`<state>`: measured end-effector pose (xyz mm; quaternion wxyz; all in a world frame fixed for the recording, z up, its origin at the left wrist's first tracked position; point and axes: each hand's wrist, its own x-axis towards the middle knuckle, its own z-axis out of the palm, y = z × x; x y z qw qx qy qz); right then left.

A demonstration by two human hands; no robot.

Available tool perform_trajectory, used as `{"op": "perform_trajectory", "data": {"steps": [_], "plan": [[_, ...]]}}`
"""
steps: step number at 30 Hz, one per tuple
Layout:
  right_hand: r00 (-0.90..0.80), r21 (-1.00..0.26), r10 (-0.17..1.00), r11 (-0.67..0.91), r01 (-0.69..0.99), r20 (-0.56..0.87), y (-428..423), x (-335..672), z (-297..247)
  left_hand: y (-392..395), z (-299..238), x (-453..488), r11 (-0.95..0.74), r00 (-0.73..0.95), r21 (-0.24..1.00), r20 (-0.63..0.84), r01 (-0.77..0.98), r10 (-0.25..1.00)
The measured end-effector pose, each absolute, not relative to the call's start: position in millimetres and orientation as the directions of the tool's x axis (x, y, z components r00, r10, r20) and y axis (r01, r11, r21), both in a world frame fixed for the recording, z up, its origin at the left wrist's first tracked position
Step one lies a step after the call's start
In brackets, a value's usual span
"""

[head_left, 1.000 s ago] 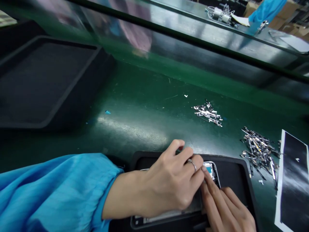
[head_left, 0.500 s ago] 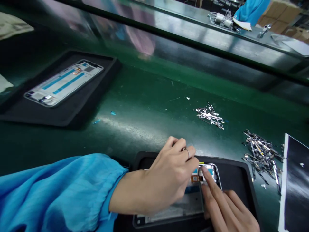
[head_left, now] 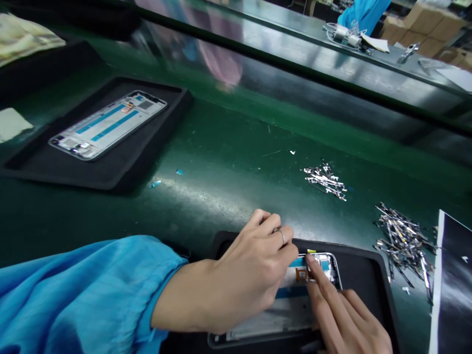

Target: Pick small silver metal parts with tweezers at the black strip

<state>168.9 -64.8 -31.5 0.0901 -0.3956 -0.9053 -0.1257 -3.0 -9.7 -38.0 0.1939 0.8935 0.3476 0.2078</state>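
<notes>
Landmark: the near tray, a black foam tray lying on the green bench at the lower edge of the view.

The phone frame is lying flat inside the near tray, long axis running left to right, its right end carrying blue strips and a small orange part.

The left hand, ring on one finger, is resting over the middle of the phone frame, blue sleeve trailing off to the left of the near tray. Its fingers are curling inward, tips drawn together at the frame's right end; something small and yellow is showing just beyond the fingertips, but I cannot tell whether the hand is pinching it.

The right hand is lying on the near tray's right half, holding nothing, index finger stretched out and pressing on the frame beside the orange part, the other fingers loosely folded.

Right of the near tray: a heap of small metal parts is lying on the bench, with a black sheet past it. Beyond the near tray: a smaller heap of metal parts. Far left of the near tray, well apart: a second tray is holding another phone frame
</notes>
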Motion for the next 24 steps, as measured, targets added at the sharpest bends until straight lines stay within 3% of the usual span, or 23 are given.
{"op": "perform_trajectory", "data": {"steps": [4, 10, 17, 21, 24], "plan": [[-0.691, 0.200, 0.672, 0.663, 0.722, 0.268, -67, 169, -36, -8, -39, -3, -0.669, 0.665, 0.483, 0.214, 0.565, 0.716], [-0.705, 0.162, 0.656, 0.690, 0.705, 0.270, -66, 169, -34, -2, -38, -2, -0.589, 0.655, 0.576, 0.118, 0.567, 0.746], [-0.679, 0.159, 0.657, 0.670, 0.725, 0.327, -62, 162, -38, -3, -33, -1, -0.626, 0.689, 0.516, 0.091, 0.585, 0.719], [-0.688, 0.149, 0.649, 0.684, 0.715, 0.324, -61, 162, -38, 2, -28, -8, -0.557, 0.704, 0.632, 0.025, 0.539, 0.710], [-0.717, 0.166, 0.651, 0.700, 0.694, 0.251, -62, 162, -36, 7, -28, -19, -0.494, 0.636, 0.688, 0.061, 0.531, 0.770]]}}
